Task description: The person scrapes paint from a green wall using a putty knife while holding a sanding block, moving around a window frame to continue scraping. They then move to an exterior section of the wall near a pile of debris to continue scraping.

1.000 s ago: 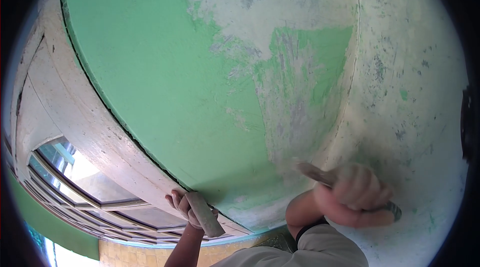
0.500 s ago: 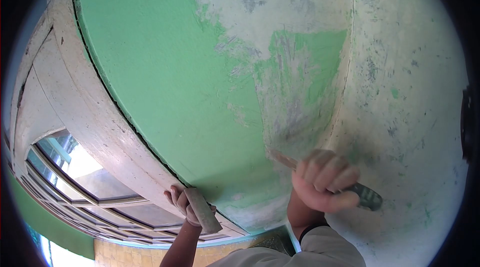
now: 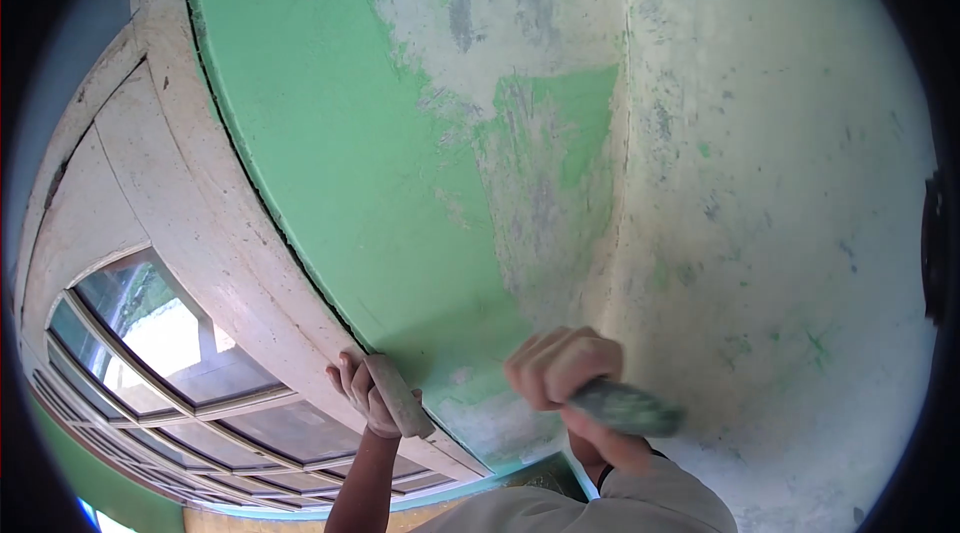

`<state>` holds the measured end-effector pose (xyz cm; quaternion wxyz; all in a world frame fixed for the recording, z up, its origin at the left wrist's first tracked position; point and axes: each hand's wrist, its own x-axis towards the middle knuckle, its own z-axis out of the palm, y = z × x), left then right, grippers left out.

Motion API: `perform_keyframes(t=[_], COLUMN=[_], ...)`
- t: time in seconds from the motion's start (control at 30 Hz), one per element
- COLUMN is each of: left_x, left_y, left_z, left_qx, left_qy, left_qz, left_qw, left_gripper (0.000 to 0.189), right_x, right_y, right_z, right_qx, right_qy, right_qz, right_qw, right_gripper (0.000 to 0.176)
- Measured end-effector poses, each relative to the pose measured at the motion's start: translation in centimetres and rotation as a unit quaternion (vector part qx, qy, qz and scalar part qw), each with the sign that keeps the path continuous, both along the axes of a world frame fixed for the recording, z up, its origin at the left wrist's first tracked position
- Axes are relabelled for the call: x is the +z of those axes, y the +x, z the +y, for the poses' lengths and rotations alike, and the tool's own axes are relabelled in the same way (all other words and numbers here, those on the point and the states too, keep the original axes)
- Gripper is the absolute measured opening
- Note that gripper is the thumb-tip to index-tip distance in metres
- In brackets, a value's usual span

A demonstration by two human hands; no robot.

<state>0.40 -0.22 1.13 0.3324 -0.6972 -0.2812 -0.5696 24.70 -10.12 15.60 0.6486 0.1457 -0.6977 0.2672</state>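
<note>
My right hand [image 3: 565, 373] is closed around the dark green handle [image 3: 630, 407] of a putty knife, close to the lower part of the wall near the corner. The hand is smeared by motion, and the knife's blade is hidden behind it. My left hand [image 3: 365, 393] rests by the edge of the white wooden frame, fingers wrapped round a flat, grey-beige rectangular piece [image 3: 398, 395]. In front of me the green-painted wall [image 3: 340, 133] carries large whitish and grey patches [image 3: 540, 173] where the paint is scraped or covered.
On the left stands a white wooden frame [image 3: 200, 193] with glass panes [image 3: 190, 333], and a dark gap runs between it and the wall. A whitish side wall [image 3: 780, 233] with green and grey marks meets the green wall at a corner on the right. Yellowish floor [image 3: 250, 521] shows below.
My right hand has moved left and slightly down with the putty knife, whose blade is now out of sight. My left hand keeps its hold by the frame. The view has turned somewhat right.
</note>
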Motion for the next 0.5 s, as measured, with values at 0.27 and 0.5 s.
perform_keyframes(t=[0.27,0.5], left_x=[0.4,1.4], left_y=[-0.4,-1.0], left_z=[-0.6,-1.6], left_qx=[-0.029,-0.063], left_qy=[-0.034,-0.075], left_qz=[0.003,0.023], left_qw=[0.999,0.995], left_gripper=[0.050,0.050], right_x=[-4.6,0.7], right_y=[0.7,1.6], right_z=[-1.4,-8.8], right_qx=[-0.335,-0.395], right_qy=[-0.258,-0.148], right_qz=[-0.339,-0.095], right_qw=[0.840,0.902], right_gripper=[0.033,0.027])
